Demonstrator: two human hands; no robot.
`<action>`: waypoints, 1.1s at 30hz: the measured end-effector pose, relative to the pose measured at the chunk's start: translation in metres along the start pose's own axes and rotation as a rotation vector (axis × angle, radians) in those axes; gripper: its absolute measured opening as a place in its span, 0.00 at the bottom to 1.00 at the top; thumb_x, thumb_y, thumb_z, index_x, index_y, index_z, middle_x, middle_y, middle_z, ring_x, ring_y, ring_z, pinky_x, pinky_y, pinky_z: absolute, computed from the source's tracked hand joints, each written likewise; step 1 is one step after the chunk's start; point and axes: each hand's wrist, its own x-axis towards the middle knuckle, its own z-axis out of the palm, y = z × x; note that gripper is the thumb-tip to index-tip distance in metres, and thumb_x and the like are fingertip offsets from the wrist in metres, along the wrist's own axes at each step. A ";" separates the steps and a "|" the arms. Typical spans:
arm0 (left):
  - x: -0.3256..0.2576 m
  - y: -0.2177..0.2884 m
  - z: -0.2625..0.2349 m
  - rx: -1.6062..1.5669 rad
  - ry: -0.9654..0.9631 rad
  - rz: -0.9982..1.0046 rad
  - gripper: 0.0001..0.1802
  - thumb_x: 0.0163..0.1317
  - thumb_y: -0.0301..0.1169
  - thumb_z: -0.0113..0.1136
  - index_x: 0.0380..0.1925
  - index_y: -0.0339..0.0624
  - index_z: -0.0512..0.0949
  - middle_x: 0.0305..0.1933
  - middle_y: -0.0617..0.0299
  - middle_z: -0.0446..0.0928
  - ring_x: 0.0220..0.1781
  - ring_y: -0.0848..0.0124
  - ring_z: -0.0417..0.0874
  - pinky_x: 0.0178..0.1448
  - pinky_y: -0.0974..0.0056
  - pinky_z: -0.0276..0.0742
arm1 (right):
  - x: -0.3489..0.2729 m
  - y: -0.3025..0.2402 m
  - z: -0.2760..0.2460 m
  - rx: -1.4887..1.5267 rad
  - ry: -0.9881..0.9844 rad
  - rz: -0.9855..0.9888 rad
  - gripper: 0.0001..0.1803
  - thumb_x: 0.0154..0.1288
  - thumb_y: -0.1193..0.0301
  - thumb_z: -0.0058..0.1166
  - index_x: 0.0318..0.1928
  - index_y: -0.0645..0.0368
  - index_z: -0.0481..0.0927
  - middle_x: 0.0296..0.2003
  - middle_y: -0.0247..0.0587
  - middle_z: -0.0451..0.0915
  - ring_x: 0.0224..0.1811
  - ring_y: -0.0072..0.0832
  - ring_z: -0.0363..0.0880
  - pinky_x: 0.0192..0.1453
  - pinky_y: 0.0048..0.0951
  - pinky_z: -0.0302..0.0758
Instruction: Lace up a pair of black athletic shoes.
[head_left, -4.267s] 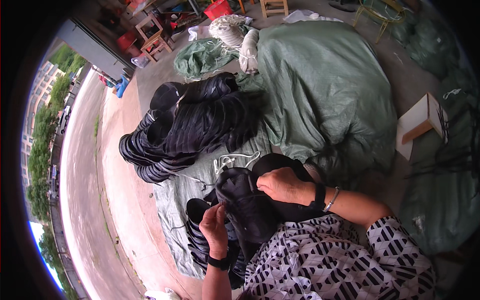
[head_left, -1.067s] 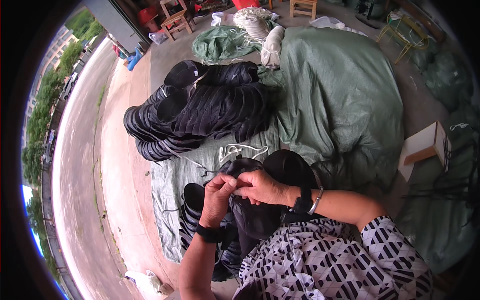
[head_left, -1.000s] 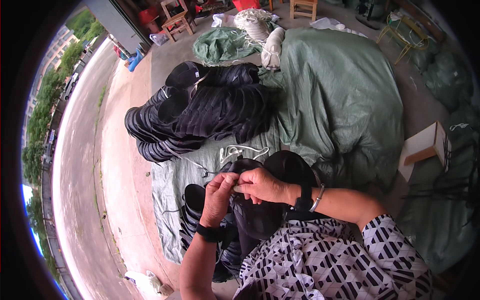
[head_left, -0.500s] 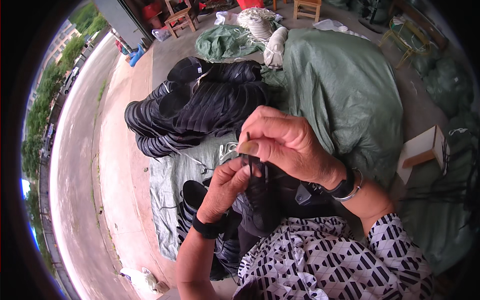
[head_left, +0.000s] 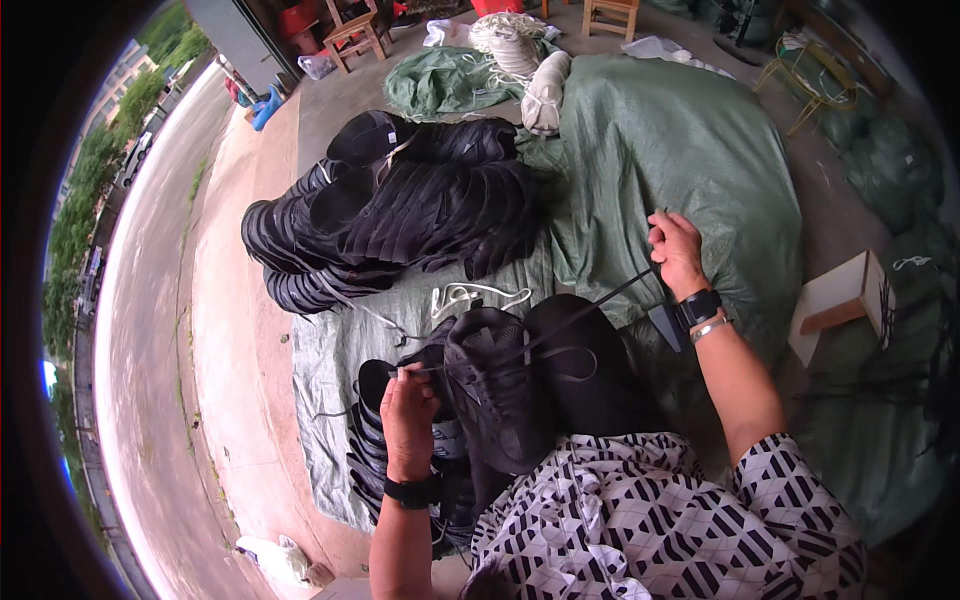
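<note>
A black shoe upper (head_left: 498, 390) rests on my lap, with lacing along its front. A black shoelace (head_left: 622, 290) runs from it, taut, up to my right hand (head_left: 677, 250), whose fingers are pinched on it over the green sheet. On the other side of the shoe, my left hand (head_left: 408, 415) pinches another stretch of lace that leads toward the shoe's top. A loose loop of lace hangs over my dark-clad knee. Left of the shoe, a row of nested black shoe uppers (head_left: 372, 440) lies partly behind my left hand and forearm.
Stacked black shoe uppers (head_left: 400, 215) lie ahead on a green woven sheet (head_left: 325, 400). A large green sheet-covered heap (head_left: 690, 160) rises at right, with white cord bundles (head_left: 545, 95) beside it. An open white box (head_left: 840, 300) stands far right; wooden chairs (head_left: 352, 38) are at the back.
My hands, close together at the shoe's top before, have spread apart. The right went right, drawing the lace out straight; the left went left and down with lace in its fingers.
</note>
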 end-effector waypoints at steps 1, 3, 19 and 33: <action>0.002 0.001 -0.002 -0.088 -0.022 0.037 0.13 0.69 0.40 0.49 0.42 0.43 0.74 0.36 0.68 0.73 0.37 0.77 0.72 0.43 0.68 0.69 | -0.010 0.002 0.011 -0.110 -0.081 0.049 0.09 0.63 0.66 0.55 0.32 0.59 0.78 0.17 0.30 0.72 0.13 0.13 0.61 0.15 0.16 0.53; 0.009 0.007 -0.006 -0.250 -0.037 0.111 0.12 0.69 0.40 0.48 0.40 0.45 0.74 0.41 0.65 0.76 0.45 0.70 0.76 0.55 0.59 0.69 | -0.031 0.010 0.035 -0.296 -0.300 0.069 0.09 0.64 0.66 0.55 0.34 0.60 0.79 0.19 0.32 0.76 0.14 0.13 0.64 0.16 0.16 0.57; -0.009 -0.016 0.030 0.899 -0.029 0.351 0.13 0.54 0.26 0.66 0.35 0.35 0.73 0.30 0.65 0.77 0.31 0.79 0.72 0.39 0.73 0.69 | -0.124 0.014 0.081 -0.771 -0.849 -0.294 0.04 0.63 0.74 0.51 0.34 0.63 0.75 0.18 0.34 0.76 0.19 0.17 0.73 0.24 0.24 0.70; -0.021 0.005 0.043 0.830 -0.214 0.000 0.12 0.60 0.35 0.59 0.26 0.38 0.72 0.20 0.70 0.70 0.20 0.81 0.64 0.24 0.72 0.59 | -0.138 0.033 0.085 -1.071 -0.839 -0.735 0.04 0.56 0.74 0.52 0.27 0.58 0.72 0.23 0.42 0.76 0.26 0.42 0.78 0.29 0.39 0.73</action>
